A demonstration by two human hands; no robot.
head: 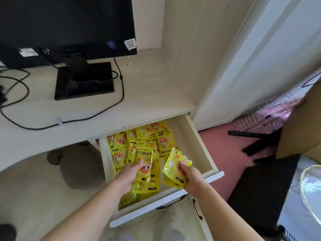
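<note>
The left grip (131,174) pinched a glossy yellow sachet (145,159). The right grip (191,178) clasped a crinkled stack (173,169) of them above the pale wooden drawer (199,145), below the worktop (147,101).

One drawer (188,143), one monitor (69,23), one cardboard box (298,127). The yellow packets (163,141) number well over a dozen, overlapping too much for an exact count.

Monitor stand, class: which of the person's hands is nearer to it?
Left. The left hand holds a yellow packet over the drawer, below the monitor stand; the right hand grips packets farther right.
</note>
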